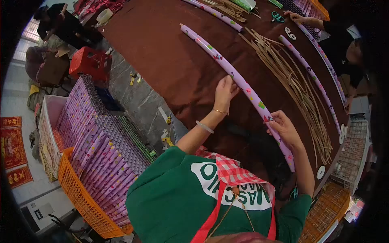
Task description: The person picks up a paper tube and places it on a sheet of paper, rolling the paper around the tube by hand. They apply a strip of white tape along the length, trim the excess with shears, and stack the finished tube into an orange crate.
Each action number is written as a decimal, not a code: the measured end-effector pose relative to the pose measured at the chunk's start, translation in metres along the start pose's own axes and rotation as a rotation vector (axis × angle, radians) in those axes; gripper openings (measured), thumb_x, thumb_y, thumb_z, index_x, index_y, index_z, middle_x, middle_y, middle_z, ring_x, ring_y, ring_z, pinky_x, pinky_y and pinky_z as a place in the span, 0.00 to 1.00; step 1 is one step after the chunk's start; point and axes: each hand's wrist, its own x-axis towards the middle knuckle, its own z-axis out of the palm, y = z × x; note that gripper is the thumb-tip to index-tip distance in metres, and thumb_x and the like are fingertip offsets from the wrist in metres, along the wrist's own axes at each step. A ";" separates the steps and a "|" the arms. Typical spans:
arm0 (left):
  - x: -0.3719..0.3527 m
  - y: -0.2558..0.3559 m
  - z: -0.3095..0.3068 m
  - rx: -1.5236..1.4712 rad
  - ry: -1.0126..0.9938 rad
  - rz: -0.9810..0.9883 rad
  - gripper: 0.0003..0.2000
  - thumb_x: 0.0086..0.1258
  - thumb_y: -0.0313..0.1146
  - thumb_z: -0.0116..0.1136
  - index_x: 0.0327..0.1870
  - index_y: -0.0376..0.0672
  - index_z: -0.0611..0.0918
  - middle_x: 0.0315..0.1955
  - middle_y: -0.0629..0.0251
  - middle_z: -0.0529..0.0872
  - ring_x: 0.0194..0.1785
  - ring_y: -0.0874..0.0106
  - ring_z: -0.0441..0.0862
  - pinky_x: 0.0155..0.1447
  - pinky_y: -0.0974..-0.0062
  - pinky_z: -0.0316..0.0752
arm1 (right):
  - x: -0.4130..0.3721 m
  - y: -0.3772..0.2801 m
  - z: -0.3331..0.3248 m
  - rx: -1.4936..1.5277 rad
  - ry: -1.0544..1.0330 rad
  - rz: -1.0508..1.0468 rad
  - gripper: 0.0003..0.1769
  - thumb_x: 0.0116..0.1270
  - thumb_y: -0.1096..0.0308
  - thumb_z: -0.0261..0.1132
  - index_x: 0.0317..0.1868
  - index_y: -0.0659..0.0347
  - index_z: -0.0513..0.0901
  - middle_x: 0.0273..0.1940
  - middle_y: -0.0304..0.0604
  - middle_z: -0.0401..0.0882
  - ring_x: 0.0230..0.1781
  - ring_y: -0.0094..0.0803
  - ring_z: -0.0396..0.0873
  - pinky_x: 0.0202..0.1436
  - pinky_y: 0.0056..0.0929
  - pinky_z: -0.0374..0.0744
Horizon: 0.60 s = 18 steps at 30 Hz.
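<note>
A long lilac roll (248, 90) printed with small colored motifs runs diagonally across the brown-covered table (162, 48). A bit of tan material shows at its far end. My left hand (225, 94) grips the roll near its middle, thumb and fingers closed against its side. Closer to me, my right hand (282, 127) is wrapped round the roll's lower part. Beyond it lies a bundle of thin brown strips (289, 79). Another lilac roll (310, 71) is beside the strips, and a further one (219, 15) lies at the top.
Orange crate (87, 198) at left holds stacked lilac rolls (105, 166). A red stool (90, 64) stands on the floor. A co-worker's hand (296, 17) touches another roll at right; a second person (67, 26) is upper left. Green-handled scissors (277, 17) and a tape roll (321, 172) lie on the table.
</note>
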 end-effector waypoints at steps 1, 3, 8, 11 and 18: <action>0.016 0.005 -0.003 0.021 0.020 0.075 0.18 0.71 0.43 0.50 0.51 0.38 0.71 0.42 0.66 0.78 0.44 0.74 0.77 0.52 0.72 0.74 | 0.000 0.001 -0.002 0.020 -0.009 -0.012 0.12 0.66 0.72 0.58 0.48 0.63 0.68 0.39 0.43 0.76 0.31 0.24 0.76 0.37 0.22 0.76; 0.041 0.015 -0.013 0.165 0.046 0.073 0.17 0.71 0.42 0.51 0.48 0.36 0.71 0.39 0.65 0.80 0.40 0.72 0.80 0.49 0.73 0.76 | -0.004 -0.001 0.000 0.028 -0.020 -0.023 0.12 0.66 0.72 0.58 0.48 0.64 0.68 0.38 0.42 0.76 0.30 0.23 0.76 0.37 0.22 0.76; 0.069 0.034 -0.026 0.106 0.084 0.151 0.15 0.70 0.39 0.51 0.45 0.34 0.72 0.39 0.59 0.81 0.42 0.68 0.82 0.49 0.70 0.77 | -0.001 -0.003 0.004 0.042 -0.006 -0.002 0.12 0.66 0.73 0.58 0.48 0.65 0.68 0.36 0.41 0.77 0.29 0.23 0.75 0.36 0.22 0.76; 0.074 0.032 -0.028 0.081 0.048 0.145 0.14 0.71 0.38 0.50 0.46 0.34 0.73 0.39 0.59 0.81 0.43 0.68 0.81 0.50 0.70 0.77 | -0.001 -0.004 0.002 0.024 0.004 -0.002 0.12 0.66 0.73 0.58 0.47 0.65 0.68 0.36 0.41 0.76 0.29 0.23 0.75 0.37 0.21 0.76; 0.073 0.030 -0.030 -0.060 -0.018 0.163 0.14 0.73 0.38 0.46 0.47 0.34 0.73 0.41 0.58 0.80 0.45 0.68 0.80 0.51 0.68 0.77 | -0.003 -0.007 0.005 0.031 0.011 -0.008 0.11 0.66 0.73 0.57 0.47 0.64 0.68 0.36 0.41 0.76 0.30 0.22 0.75 0.36 0.21 0.75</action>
